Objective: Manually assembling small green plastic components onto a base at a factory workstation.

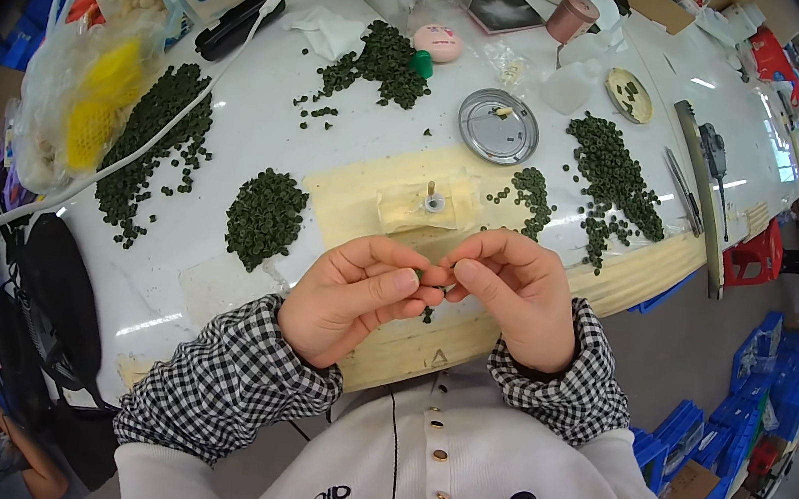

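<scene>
Both my hands meet over the front edge of the table, fingertips nearly touching. My left hand [345, 295] is closed in a pinch, and a bit of a small dark green piece [420, 276] shows at its fingertips. Thumb and forefinger of my right hand [526, 302] are pinched together; what sits between them is too small to make out. Just beyond the hands, a small block wrapped in clear film [400, 207] with a metal post [434, 202] rests on a pale wooden board [345, 204]. A few loose green pieces [428, 314] lie below my fingers.
Heaps of small dark green pieces lie left [265, 219], far left [158, 132], at the back [389, 61] and right [617, 172]. Behind the block is a round metal tin [498, 126]. A white cable [168, 126] crosses the left side. Tweezers [682, 186] lie near the right edge.
</scene>
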`<state>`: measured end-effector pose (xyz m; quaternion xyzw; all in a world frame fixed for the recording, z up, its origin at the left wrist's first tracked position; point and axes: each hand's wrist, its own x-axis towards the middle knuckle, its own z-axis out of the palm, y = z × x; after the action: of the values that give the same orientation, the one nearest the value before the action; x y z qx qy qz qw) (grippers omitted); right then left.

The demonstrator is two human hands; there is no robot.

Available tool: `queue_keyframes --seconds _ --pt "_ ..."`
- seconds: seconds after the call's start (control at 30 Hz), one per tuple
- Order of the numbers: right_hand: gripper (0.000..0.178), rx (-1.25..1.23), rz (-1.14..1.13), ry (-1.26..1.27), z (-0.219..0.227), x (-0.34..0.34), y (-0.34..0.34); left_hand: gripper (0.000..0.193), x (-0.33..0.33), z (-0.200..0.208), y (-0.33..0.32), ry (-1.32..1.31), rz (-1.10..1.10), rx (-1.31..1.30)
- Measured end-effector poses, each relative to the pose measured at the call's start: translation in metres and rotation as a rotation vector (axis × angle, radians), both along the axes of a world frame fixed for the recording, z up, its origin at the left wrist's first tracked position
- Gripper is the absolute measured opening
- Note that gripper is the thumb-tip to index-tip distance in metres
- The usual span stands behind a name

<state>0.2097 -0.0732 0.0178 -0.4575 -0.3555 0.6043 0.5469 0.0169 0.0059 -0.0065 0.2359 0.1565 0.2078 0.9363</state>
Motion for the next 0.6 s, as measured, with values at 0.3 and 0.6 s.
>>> queue_keyframes --seconds 0.3,0.6 --pt "0.015 0.400 -0.171 -0.687 0.003 -0.010 0.001 0.017 0.001 0.004 -0.002 0.060 0.048 0.010" --pt "0.014 0.449 -0.084 -0.705 0.002 0.003 0.001 0.016 0.001 0.007 -0.002 0.162 0.009 0.143"
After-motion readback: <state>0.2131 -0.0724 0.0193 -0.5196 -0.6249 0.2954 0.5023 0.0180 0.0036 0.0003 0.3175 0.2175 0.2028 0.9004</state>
